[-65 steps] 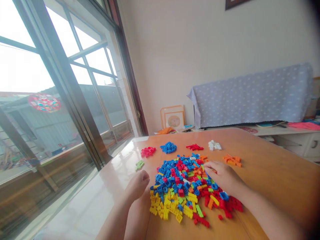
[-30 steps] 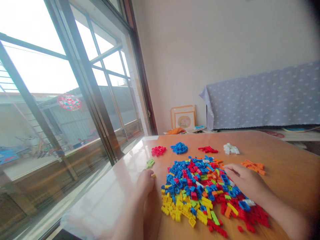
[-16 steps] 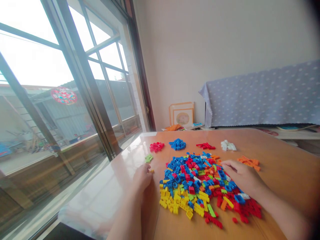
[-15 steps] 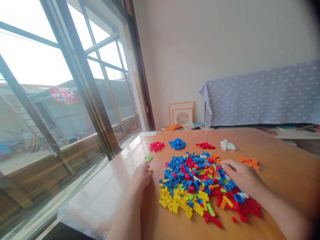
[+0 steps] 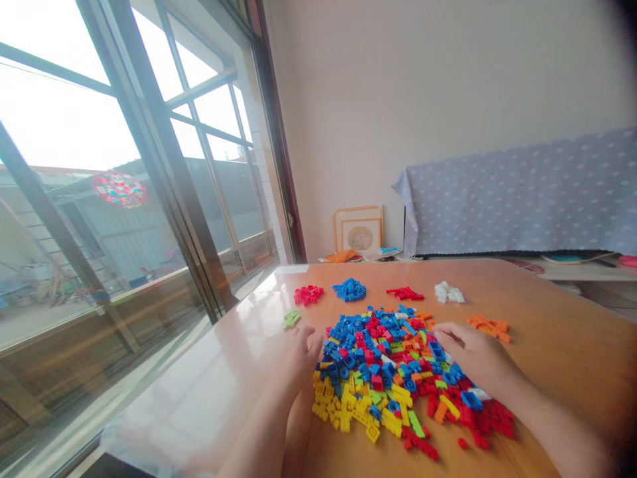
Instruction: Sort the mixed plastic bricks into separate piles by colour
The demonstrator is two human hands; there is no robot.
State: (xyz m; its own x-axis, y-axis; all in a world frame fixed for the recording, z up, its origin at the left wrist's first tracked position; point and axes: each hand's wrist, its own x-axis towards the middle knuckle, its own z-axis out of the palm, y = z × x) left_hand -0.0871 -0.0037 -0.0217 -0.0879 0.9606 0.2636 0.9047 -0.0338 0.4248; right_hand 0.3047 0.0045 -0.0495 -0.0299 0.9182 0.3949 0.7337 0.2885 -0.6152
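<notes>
A large heap of mixed toy building bricks [image 5: 375, 362] in blue, red, yellow, green, orange and white lies on the table in front of me. At its left edge is my left hand [image 5: 303, 352], the thumb and fingertips slightly apart, with no brick visible between them. My right hand [image 5: 470, 348] rests over the heap's upper right side, fingers curled down and closed. Whatever those fingertips hold is hidden. A small group of light green bricks [image 5: 291, 319] lies just beyond my left hand. Orange bricks [image 5: 490, 326] lie beyond my right hand.
Across the far side of the wooden table [image 5: 557, 345] sit separate piles: pinkish-red pieces [image 5: 308, 295], blue pieces [image 5: 350, 289], red pieces [image 5: 405, 293] and white pieces [image 5: 448, 292]. A glass window [image 5: 149, 199] stands close on the left. A polka-dot cloth [image 5: 517, 192] hangs behind.
My left hand has moved right to the heap's edge. The yellow brick seen at its fingers is no longer visible there. My right hand has stayed nearly in place; the view has shifted slightly.
</notes>
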